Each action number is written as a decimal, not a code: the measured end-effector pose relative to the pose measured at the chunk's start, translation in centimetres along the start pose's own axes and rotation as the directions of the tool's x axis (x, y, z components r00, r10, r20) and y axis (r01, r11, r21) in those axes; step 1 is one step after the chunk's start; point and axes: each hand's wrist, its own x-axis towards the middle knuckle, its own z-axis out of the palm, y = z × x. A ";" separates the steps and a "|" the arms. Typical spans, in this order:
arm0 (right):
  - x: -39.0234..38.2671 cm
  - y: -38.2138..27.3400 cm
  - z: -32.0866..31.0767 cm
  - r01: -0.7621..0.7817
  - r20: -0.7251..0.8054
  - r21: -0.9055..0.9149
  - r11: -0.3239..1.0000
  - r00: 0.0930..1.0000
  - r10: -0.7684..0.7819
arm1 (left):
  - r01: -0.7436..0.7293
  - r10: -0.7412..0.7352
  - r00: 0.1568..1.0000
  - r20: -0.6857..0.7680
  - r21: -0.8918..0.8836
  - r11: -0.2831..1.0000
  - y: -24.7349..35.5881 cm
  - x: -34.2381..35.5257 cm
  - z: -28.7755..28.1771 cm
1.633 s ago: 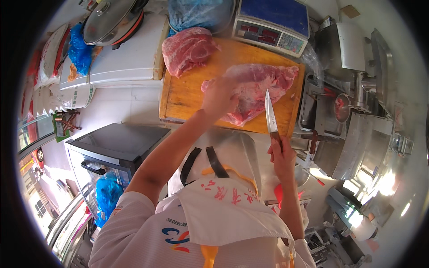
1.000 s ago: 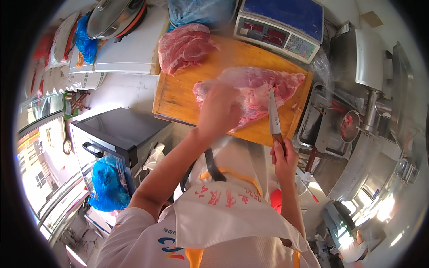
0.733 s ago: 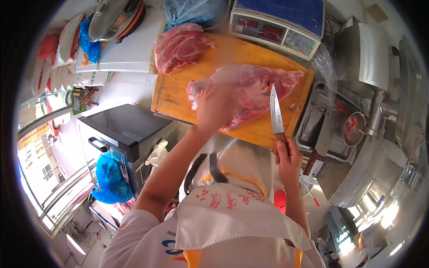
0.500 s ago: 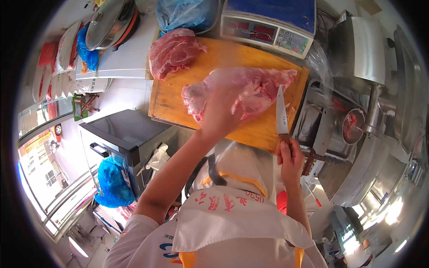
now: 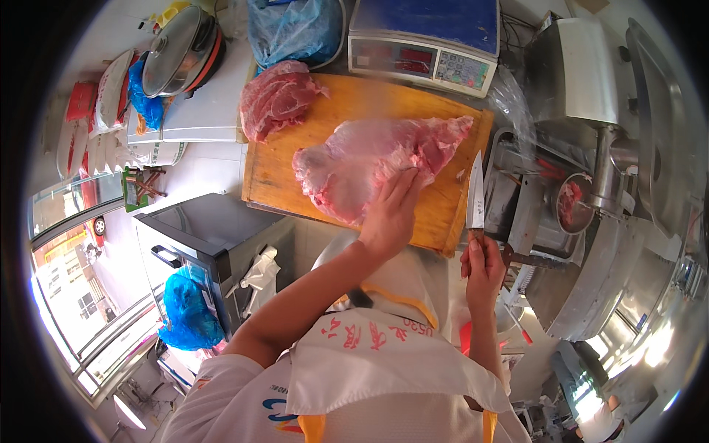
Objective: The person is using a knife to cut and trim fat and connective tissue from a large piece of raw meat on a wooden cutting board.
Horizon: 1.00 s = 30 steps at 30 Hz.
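A large pale pink slab of raw meat [image 5: 347,173] lies across the wooden cutting board [image 5: 447,210]. On its near right edge rests my left hand [image 5: 390,218], fingers stretched out flat against the meat, not wrapped round it. My right hand [image 5: 483,272] is closed round the handle of a knife [image 5: 475,198]. Its broad blade points away from me, just beyond the board's right edge and apart from the meat. A second, darker red piece of meat [image 5: 275,102] sits at the board's far left corner.
Behind the board stand a digital scale [image 5: 422,63] and a blue plastic bag [image 5: 295,33]. To the right are a metal bowl [image 5: 574,203] holding some meat and another knife [image 5: 543,261] beside my right hand. A lidded pan [image 5: 176,53] stands far left.
My left hand has moved right and nearer along the slab, from its middle to its near edge. The knife stays in my right hand, now beyond the board's edge. The view has shifted slightly.
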 end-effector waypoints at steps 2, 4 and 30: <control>0.0 0.1 -0.3 -0.001 -0.006 0.019 1.000 1.000 0.001 | 0.083 -0.085 0.996 0.033 0.078 0.993 0.8 1.3 0.4; -0.2 0.1 -0.1 -0.001 0.001 0.030 1.000 1.000 0.001 | 0.102 -0.113 0.992 0.053 0.172 0.980 0.9 2.3 1.1; 0.1 0.2 0.4 0.131 0.086 0.011 0.991 0.988 -0.131 | 0.078 -0.029 0.967 -0.253 0.186 0.979 -2.9 -1.5 -7.2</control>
